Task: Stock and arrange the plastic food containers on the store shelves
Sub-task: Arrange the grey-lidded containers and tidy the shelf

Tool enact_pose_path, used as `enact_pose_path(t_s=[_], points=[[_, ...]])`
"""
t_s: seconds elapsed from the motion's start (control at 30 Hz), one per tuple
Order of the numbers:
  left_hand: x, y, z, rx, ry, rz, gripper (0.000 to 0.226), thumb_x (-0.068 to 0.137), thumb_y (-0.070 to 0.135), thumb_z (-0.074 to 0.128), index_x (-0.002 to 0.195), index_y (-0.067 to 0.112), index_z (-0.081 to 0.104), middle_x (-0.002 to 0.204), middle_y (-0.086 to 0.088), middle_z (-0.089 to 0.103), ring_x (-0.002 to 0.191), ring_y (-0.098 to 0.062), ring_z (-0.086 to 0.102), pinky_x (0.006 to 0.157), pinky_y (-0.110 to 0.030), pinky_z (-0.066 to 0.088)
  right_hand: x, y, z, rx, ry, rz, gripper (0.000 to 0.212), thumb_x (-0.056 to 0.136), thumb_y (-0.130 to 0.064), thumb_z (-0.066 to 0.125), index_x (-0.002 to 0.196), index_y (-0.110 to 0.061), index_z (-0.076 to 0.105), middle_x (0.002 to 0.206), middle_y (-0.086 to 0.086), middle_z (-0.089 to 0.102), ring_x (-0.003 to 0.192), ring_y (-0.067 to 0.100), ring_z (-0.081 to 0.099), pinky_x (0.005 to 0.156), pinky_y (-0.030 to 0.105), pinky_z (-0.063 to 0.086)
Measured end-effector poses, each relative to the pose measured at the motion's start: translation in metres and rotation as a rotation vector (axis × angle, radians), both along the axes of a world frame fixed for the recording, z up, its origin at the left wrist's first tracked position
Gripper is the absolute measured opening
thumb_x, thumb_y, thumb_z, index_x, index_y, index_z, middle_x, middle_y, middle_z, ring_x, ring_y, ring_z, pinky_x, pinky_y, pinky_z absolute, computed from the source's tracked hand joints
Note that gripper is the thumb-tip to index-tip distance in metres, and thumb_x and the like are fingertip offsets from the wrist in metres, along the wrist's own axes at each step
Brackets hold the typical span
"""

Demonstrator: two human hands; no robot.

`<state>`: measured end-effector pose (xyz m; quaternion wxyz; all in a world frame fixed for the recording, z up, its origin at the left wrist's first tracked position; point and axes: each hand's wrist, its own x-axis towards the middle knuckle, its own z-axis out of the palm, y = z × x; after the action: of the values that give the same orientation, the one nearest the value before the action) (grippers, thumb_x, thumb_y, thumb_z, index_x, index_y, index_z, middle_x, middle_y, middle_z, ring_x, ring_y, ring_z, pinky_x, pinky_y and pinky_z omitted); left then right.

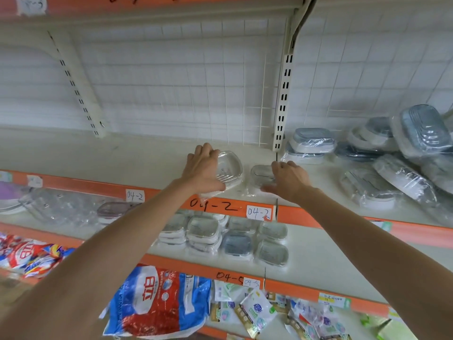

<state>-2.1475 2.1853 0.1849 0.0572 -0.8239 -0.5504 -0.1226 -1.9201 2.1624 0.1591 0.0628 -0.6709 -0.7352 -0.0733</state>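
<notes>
Two small clear wrapped containers sit near the front of the upper shelf (147, 158). My left hand (204, 169) holds the left container (229, 169), which is tilted, with the fingers over its far edge and the thumb under its near side. The right container (261, 174) lies flat, and my right hand (288, 181) rests against its right side with the fingers spread. On the shelf below stand several stacked small containers (235, 239) in white and blue-grey.
A pile of larger wrapped oval containers (392, 163) fills the upper shelf to the right of the slotted upright (283, 101). Clear bowls (61, 207) lie at the left of the middle shelf. Detergent bags (159, 303) and small packets (257, 310) lie on the lowest shelf.
</notes>
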Motion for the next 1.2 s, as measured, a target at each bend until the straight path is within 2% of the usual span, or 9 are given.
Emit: enact_pose_path(t_s=[0.1, 0.23, 0.37, 0.47, 0.57, 0.7, 0.83, 1.0, 1.2], points=[[-0.003, -0.008, -0.003, -0.045, 0.068, -0.041, 0.085, 0.063, 0.042, 0.078, 0.132, 0.011, 0.040, 0.121, -0.006, 0.035, 0.113, -0.023, 0.033, 0.092, -0.035, 0.032, -0.011, 0.002, 0.001, -0.037, -0.068, -0.017, 0.072, 0.081, -0.067, 0.050, 0.127, -0.012, 0.041, 0.120, 0.010, 0.055, 0.119, 0.026, 0.042, 0.089, 0.036, 0.042], [-0.013, -0.017, -0.003, -0.126, 0.016, -0.046, 0.087, 0.061, 0.041, 0.080, 0.133, 0.012, 0.040, 0.122, -0.005, 0.034, 0.116, -0.023, 0.032, 0.095, -0.035, 0.031, -0.009, 0.001, 0.004, -0.143, -0.152, -0.001, 0.085, 0.077, -0.072, 0.049, 0.133, -0.010, 0.040, 0.134, 0.013, 0.037, 0.128, 0.028, 0.029, 0.101, 0.040, 0.032], [-0.025, -0.026, -0.004, -0.234, -0.014, -0.079, 0.090, 0.061, 0.040, 0.082, 0.135, 0.013, 0.038, 0.122, -0.003, 0.034, 0.119, -0.020, 0.031, 0.101, -0.036, 0.033, -0.006, -0.006, -0.001, -0.198, 0.042, -0.012, 0.089, 0.074, -0.064, 0.061, 0.134, -0.003, 0.036, 0.138, 0.016, 0.027, 0.129, 0.032, 0.027, 0.106, 0.043, 0.030], [-0.032, -0.035, -0.007, -0.305, -0.011, -0.122, 0.096, 0.063, 0.040, 0.083, 0.141, 0.013, 0.033, 0.125, -0.002, 0.033, 0.123, -0.018, 0.029, 0.105, -0.038, 0.032, -0.007, -0.013, -0.002, -0.168, 0.101, -0.028, 0.085, 0.074, -0.058, 0.064, 0.134, -0.006, 0.036, 0.137, 0.012, 0.034, 0.126, 0.030, 0.035, 0.104, 0.041, 0.029], [-0.034, -0.043, -0.010, -0.288, 0.010, -0.143, 0.097, 0.064, 0.040, 0.082, 0.141, 0.013, 0.031, 0.126, -0.002, 0.033, 0.124, -0.018, 0.029, 0.106, -0.038, 0.033, -0.012, -0.023, 0.000, -0.029, 0.014, -0.071, 0.087, 0.070, -0.060, 0.067, 0.132, -0.007, 0.036, 0.130, 0.009, 0.041, 0.121, 0.027, 0.037, 0.100, 0.040, 0.030], [-0.035, -0.055, -0.014, -0.228, 0.029, -0.173, 0.094, 0.063, 0.042, 0.082, 0.138, 0.011, 0.033, 0.124, -0.004, 0.033, 0.121, -0.020, 0.031, 0.103, -0.037, 0.034, -0.020, -0.046, 0.000, 0.193, -0.122, -0.046, 0.090, 0.069, -0.047, 0.070, 0.139, -0.008, 0.027, 0.131, 0.008, 0.037, 0.118, 0.026, 0.034, 0.097, 0.038, 0.027], [-0.034, -0.069, -0.025, -0.170, 0.129, -0.238, 0.096, 0.064, 0.045, 0.081, 0.138, 0.010, 0.031, 0.127, -0.005, 0.032, 0.120, -0.020, 0.031, 0.101, -0.034, 0.034, -0.025, -0.074, -0.003, 0.290, -0.153, -0.026, 0.083, 0.065, -0.034, 0.072, 0.134, -0.006, 0.037, 0.126, 0.012, 0.043, 0.114, 0.030, 0.039, 0.097, 0.041, 0.026], [-0.033, -0.086, -0.046, -0.071, 0.152, -0.281, 0.093, 0.063, 0.044, 0.078, 0.138, 0.012, 0.032, 0.124, -0.006, 0.031, 0.117, -0.021, 0.031, 0.100, -0.037, 0.033, -0.022, -0.124, -0.031, 0.285, -0.187, 0.043, 0.079, 0.048, -0.035, 0.079, 0.116, -0.001, 0.056, 0.110, 0.016, 0.056, 0.097, 0.033, 0.055, 0.085, 0.042, 0.043], [-0.022, -0.106, -0.088, -0.107, 0.208, -0.359, 0.089, 0.063, 0.036, 0.075, 0.137, 0.016, 0.032, 0.120, -0.004, 0.031, 0.112, -0.019, 0.029, 0.096, -0.033, 0.026, -0.018, -0.166, -0.083, 0.018, -0.297, 0.073, 0.079, 0.065, -0.047, 0.068, 0.130, -0.006, 0.045, 0.124, 0.012, 0.049, 0.109, 0.030, 0.048, 0.092, 0.040, 0.038]])
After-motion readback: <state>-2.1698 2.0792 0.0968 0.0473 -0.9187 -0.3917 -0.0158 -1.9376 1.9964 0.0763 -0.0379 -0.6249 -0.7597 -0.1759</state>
